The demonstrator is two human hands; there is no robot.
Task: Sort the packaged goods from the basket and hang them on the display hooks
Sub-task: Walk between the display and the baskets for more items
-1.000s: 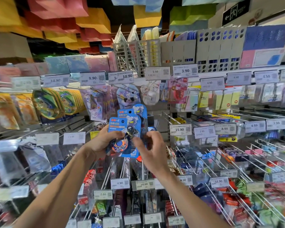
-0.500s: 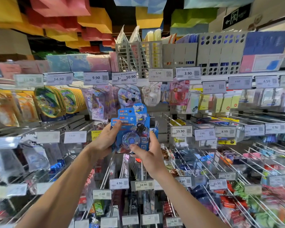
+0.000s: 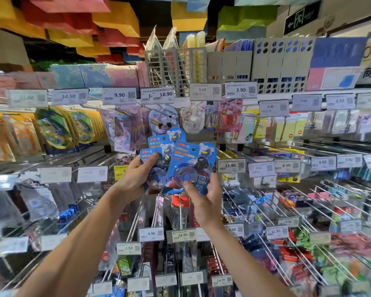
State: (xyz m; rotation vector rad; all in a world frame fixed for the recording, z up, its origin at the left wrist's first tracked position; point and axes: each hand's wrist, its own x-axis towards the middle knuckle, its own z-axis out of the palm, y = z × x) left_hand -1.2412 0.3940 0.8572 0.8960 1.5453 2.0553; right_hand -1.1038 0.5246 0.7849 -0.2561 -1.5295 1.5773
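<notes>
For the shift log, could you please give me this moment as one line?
left hand: holds blue packs | right hand: holds separate blue pack | hung: not yet

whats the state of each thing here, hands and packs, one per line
left hand, grips stacked blue packs
right hand, pinches single blue pack, thumb on its blister
stacked blue packs, held upright, not hung
single blue pack, tilted, overlapping the stack, not hung
green packs, hanging on hooks

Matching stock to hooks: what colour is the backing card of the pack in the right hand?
Blue backing card, clearest in the head view.
</notes>
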